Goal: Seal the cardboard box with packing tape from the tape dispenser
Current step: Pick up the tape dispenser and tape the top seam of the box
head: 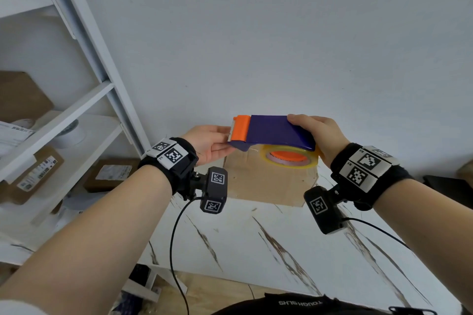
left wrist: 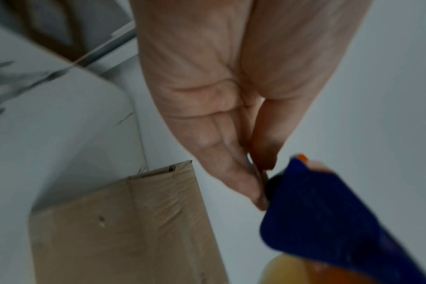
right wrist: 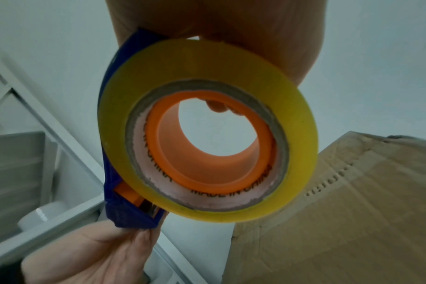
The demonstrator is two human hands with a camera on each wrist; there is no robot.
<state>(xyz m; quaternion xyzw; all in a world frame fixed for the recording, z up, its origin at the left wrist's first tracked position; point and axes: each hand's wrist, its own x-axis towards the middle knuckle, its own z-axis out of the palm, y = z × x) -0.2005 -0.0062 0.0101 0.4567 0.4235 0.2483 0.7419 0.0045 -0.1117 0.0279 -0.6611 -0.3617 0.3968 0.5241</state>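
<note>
The tape dispenser (head: pixel 272 133) is held in the air above the cardboard box (head: pixel 266 179), between both hands. Its body is smooth dark blue plastic, flat on top and wedge-shaped, with an orange end piece carrying a toothed cutting edge. Beneath it sits the tape roll (right wrist: pixel 207 123), glossy translucent yellow around a grey-edged paper core printed "MADE IN CHINA" and an orange plastic hub, hollow through the middle.

The right hand (head: pixel 320 135) grips the rounded rear of the dispenser, thumb on top and fingers curled beneath. The left hand (head: pixel 210 143) reaches palm up to the cutter end, thumb and fingers drawn together at the blue edge; whether they pinch tape cannot be told.

The box is matte brown, creased and dented, resting on a white marble-patterned surface (head: pixel 256 250) against the wall.
</note>
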